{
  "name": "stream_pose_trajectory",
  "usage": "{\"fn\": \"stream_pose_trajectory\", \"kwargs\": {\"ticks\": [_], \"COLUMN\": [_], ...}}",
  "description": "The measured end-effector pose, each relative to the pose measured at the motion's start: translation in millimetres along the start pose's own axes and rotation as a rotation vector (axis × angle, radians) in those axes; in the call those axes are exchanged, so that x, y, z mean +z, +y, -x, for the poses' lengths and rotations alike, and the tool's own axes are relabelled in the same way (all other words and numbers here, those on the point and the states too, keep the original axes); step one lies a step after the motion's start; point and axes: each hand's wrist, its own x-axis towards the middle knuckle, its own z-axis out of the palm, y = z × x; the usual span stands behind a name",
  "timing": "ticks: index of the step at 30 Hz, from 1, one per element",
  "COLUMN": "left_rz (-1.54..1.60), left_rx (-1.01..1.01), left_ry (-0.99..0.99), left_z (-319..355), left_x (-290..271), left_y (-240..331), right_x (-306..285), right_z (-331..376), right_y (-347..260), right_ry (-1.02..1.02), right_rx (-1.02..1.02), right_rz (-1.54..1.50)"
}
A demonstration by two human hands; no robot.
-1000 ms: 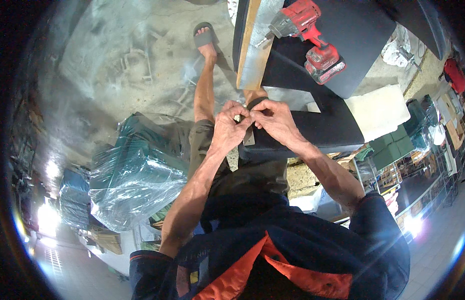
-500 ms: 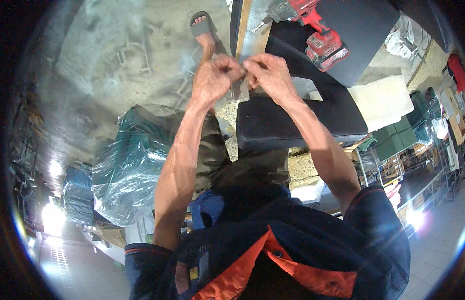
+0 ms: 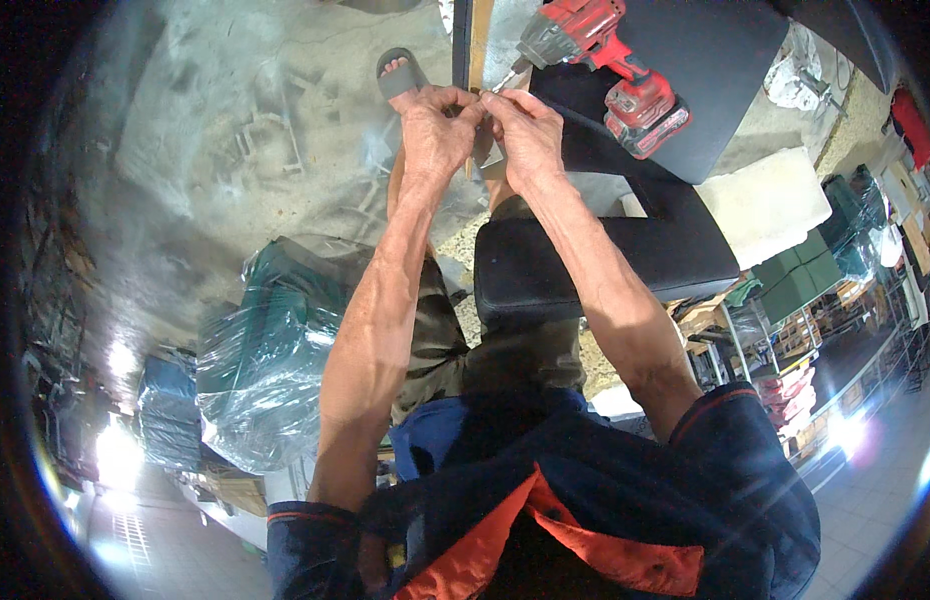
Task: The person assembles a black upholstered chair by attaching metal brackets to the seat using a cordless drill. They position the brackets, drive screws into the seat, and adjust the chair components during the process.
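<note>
Both hands, left hand (image 3: pixel 435 135) and right hand (image 3: pixel 530 140), pinch a wooden strip (image 3: pixel 478 60) beside a red drill (image 3: pixel 595 50).

Top: I wear a dark navy short-sleeved shirt (image 3: pixel 625 480) with a bright orange lining showing where the collar folds open.
Sleeves: mine end above the elbow, each edged with a thin orange-red line of piping; both forearms are bare.
Left hand (image 3: pixel 437 135): bare, no glove, ring or watch that I can see.
Right hand (image 3: pixel 530 140): bare too, nothing on the wrist.
Legs: olive-brown shorts (image 3: pixel 455 340), creased across my lap.
Foot: a grey slide sandal (image 3: pixel 397 75) with one broad strap, toes showing.
</note>
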Motion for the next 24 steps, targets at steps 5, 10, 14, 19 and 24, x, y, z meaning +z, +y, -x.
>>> {"fn": "stream_pose_trajectory", "kwargs": {"ticks": [5,10,14,19,24], "left_rz": [-0.052,0.009,-0.075,-0.170,-0.258], "left_rx": [0.092,0.082,0.098,0.160,0.275], "left_ry": [-0.029,-0.019,-0.014,0.031,0.074], "left_z": [2.2,1.9,0.4,-0.8,-0.7], "left_x": [-1.9,-0.8,-0.8,1.1,2.3], "left_y": [-2.4,-0.7,0.6,1.6,2.1], "right_x": [-1.3,-6.7,-7.6,-6.6,-9.5], "right_z": [3.6,2.6,-0.7,-2.1,-1.5], "right_y": [3.9,1.3,2.0,5.8,4.8], "right_ry": [-0.020,-0.081,-0.068,-0.052,-0.045], "right_rx": [-0.028,-0.052,-0.033,-0.053,-0.087], "right_rz": [-0.041,-0.077,-0.073,-0.113,-0.119]}}
